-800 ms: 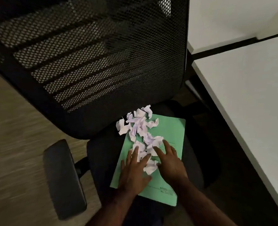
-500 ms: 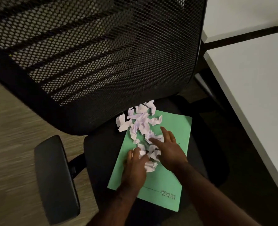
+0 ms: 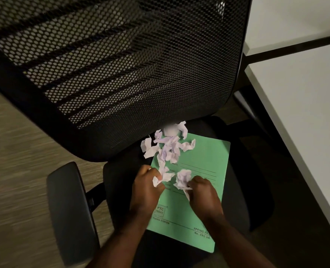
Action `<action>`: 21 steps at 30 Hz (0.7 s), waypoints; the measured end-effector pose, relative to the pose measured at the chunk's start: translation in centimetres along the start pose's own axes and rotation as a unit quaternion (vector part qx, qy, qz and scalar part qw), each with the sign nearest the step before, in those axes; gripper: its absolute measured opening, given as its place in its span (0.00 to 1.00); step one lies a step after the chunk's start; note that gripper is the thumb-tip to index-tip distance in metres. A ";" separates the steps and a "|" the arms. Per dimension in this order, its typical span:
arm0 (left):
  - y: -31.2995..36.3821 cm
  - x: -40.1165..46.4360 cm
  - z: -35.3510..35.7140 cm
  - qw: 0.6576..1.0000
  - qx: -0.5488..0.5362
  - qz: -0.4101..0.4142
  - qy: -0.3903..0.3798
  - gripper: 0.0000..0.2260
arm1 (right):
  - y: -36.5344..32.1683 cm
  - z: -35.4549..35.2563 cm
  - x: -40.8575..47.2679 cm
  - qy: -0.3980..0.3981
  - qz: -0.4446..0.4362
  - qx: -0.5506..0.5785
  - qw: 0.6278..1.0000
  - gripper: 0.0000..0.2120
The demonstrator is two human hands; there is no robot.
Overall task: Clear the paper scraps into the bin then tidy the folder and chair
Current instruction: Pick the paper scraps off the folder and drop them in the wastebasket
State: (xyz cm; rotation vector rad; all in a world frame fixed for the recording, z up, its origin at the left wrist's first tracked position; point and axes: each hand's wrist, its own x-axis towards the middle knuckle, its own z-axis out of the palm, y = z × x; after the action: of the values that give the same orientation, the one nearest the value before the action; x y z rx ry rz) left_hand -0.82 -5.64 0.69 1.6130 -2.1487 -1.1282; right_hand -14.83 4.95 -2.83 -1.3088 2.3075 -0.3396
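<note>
Both flat palms have curled: my left hand (image 3: 147,185) and right hand (image 3: 202,192) now fist paper scraps (image 3: 168,147) off the green folder (image 3: 204,157), bunching them for the bin.

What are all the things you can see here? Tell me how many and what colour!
chair: one, black, mesh back and dark seat, middle of the view
armrest: one, black, at the chair's left side
folder: one, green, flat on the chair seat
paper scraps: many, too crumpled together to count, white and pale purple, mostly on the far end of the folder, a few on the seat beside it
desks: two, white, on the right, with a dark gap between
floor: wood-look brown, on the left
left hand: closed on a scrap, over the folder
right hand: closed on a scrap, over the folder
</note>
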 end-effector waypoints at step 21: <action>6.5 -12.0 -2.5 0.972 0.050 0.189 -0.131 0.14 | -2.0 -2.9 -20.1 0.257 0.256 0.183 0.914 0.03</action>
State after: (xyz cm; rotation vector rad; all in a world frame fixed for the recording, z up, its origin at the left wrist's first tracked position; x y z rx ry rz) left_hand 0.45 4.67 9.92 1.0634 -2.5739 -1.1750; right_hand -5.95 21.04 5.94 -0.4274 2.7133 -0.9664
